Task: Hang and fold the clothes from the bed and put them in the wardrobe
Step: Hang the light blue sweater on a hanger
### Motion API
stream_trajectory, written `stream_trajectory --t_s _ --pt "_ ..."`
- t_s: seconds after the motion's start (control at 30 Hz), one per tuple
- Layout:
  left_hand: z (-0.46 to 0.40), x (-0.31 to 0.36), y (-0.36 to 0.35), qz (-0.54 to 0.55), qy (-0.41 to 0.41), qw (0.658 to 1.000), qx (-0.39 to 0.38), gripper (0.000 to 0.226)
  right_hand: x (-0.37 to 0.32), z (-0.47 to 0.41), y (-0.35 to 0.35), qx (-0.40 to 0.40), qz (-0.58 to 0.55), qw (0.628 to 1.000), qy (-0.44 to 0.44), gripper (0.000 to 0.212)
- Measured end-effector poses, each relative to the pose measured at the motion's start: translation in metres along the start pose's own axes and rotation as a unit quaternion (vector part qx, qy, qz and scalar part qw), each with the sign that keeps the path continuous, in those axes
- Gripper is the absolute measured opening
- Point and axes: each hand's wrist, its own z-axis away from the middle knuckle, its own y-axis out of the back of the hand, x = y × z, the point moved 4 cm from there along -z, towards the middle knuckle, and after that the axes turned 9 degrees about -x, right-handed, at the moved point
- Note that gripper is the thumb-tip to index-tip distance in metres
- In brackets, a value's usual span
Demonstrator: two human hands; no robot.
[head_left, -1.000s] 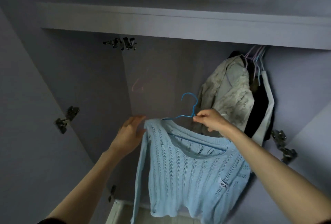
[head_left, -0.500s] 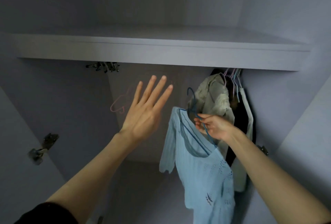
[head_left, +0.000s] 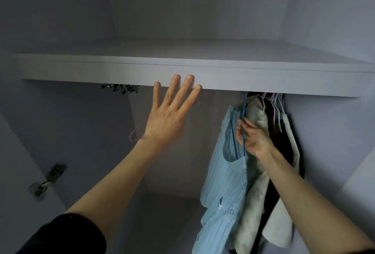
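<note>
A light blue knit sweater [head_left: 225,182] hangs on a blue wire hanger [head_left: 244,107] inside the wardrobe, to the right of the middle. The hanger's hook reaches up behind the shelf [head_left: 121,71], so the rail is hidden. My right hand [head_left: 253,138] grips the hanger's wire loosely just below the hook, beside the sweater's neckline. Raised to the left, my left hand [head_left: 168,115] has its fingers spread, and the fingertips overlap the shelf's front edge. It holds nothing.
A cream garment [head_left: 253,192], a dark one [head_left: 284,152] and a white one [head_left: 284,223] hang on pastel hangers [head_left: 275,103] against the right wall. A pink hanger [head_left: 133,136] shows behind my left wrist. A door hinge [head_left: 46,180] sticks out at left.
My right hand has carried the sweater on its hanger up and to the right, beside the hung clothes. My left hand let go of the sweater's shoulder and rose toward the shelf's edge.
</note>
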Motion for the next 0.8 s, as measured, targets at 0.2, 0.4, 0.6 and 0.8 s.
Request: stream_trajectory --t_s 0.2,0.4,0.6,0.8 --pt "-0.002 0.000 -0.010 -0.050 0.001 0.998 0.032 0.107 -0.024 -0.024 -0.006 0.001 -0.059 0.998 0.037 0.026" --pt "-0.005 -0.003 -0.014 -0.064 0.009 0.997 0.036 0.110 -0.042 -0.041 -0.008 -0.031 -0.050 0.997 0.051 0.028" --pt "-0.006 -0.003 -0.018 -0.068 0.017 0.997 0.043 0.110 -0.058 -0.042 -0.005 -0.047 -0.058 0.995 0.072 0.030" --pt "-0.004 -0.002 -0.019 -0.067 0.023 0.997 0.036 0.112 -0.070 -0.056 0.001 0.023 -0.033 0.995 0.094 0.029"
